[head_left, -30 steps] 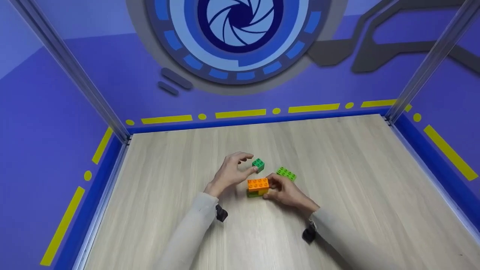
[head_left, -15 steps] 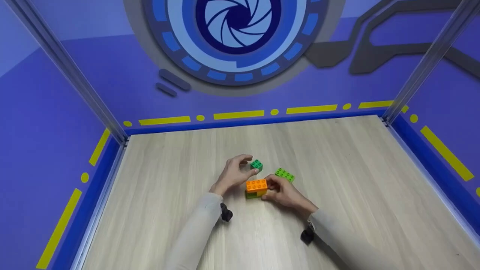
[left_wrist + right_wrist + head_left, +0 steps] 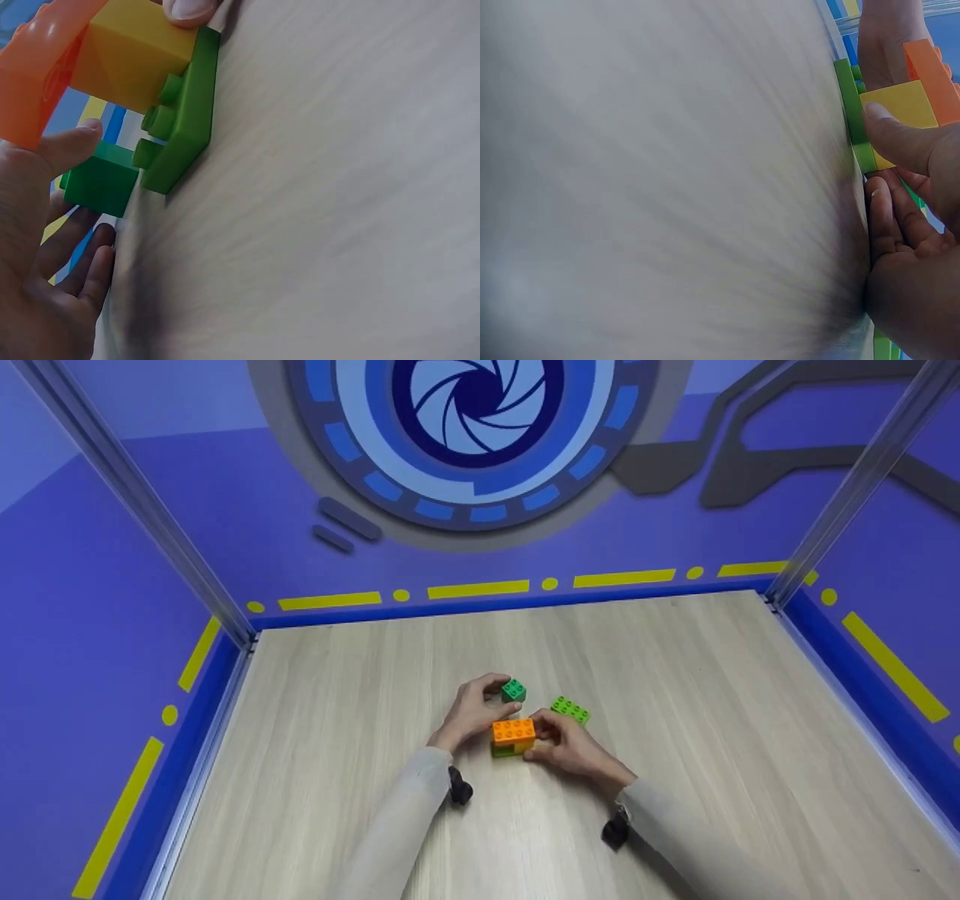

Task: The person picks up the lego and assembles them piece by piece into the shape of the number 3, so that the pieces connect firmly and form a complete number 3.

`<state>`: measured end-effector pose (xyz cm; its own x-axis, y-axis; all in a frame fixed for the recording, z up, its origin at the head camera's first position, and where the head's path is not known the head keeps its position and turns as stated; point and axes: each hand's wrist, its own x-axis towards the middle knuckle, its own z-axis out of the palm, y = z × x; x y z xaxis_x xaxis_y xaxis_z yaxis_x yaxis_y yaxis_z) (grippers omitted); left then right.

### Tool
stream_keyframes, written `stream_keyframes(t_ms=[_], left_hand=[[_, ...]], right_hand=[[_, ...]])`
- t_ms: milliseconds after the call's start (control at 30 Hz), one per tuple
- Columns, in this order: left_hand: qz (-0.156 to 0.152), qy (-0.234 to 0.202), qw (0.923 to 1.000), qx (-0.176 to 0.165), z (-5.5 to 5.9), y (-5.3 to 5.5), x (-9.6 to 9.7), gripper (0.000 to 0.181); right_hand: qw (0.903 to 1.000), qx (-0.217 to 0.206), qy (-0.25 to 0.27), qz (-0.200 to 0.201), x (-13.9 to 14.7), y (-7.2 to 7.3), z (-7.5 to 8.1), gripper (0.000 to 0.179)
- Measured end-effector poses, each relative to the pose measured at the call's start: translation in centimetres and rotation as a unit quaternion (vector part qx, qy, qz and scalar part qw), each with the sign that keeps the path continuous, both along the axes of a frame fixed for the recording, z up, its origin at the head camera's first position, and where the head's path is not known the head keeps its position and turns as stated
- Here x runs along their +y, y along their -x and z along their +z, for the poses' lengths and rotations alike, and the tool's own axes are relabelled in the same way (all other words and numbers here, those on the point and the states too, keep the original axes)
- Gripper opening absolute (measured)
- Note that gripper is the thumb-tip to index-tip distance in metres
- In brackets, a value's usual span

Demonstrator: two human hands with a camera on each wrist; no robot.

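My right hand holds a small stack by its right end, with the thumb on a yellow block. An orange brick tops the stack, overhanging to the left. Underneath lies a flat green plate with several bare studs. My left hand stands just behind and left of the stack. Its thumb and index finger curve about a small dark green four-stud brick, thumb on the near side and index fingertip at the far side. Part of the index finger is hidden behind that brick in the left wrist view.
A light green studded brick lies on the wooden table just behind my right hand. Blue-purple printed panels with metal corner posts enclose the table at the back and sides. A black camera sits at the right wrist.
My left hand has shifted slightly right, and its index finger has come in closer to the dark green brick. The right hand keeps its hold on the stack.
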<state>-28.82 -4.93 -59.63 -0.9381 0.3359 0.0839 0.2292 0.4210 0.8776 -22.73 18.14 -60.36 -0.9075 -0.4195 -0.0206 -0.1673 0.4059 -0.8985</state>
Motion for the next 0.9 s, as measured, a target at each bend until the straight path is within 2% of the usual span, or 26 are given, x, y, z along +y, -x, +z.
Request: stream_keyframes(t_ms=[333, 733, 900], left_hand=[[0.014, 0.005, 0.9999, 0.009, -0.4, 0.0, 0.3, 0.043], [0.009, 0.014, 0.9999, 0.005, 0.4, -0.2, 0.1, 0.043], [0.004, 0.012, 0.9999, -0.002, 1.3, -0.1, -0.2, 0.045]], right_hand=[[1.0000, -0.003, 0.005, -0.003, 0.0, 0.0, -0.1, 0.035], [0.9999, 0.006, 0.010, 0.007, 0.0, 0.0, -0.2, 0.037], [0.9999, 0.006, 0.008, 0.004, 0.0, 0.1, -0.1, 0.036]])
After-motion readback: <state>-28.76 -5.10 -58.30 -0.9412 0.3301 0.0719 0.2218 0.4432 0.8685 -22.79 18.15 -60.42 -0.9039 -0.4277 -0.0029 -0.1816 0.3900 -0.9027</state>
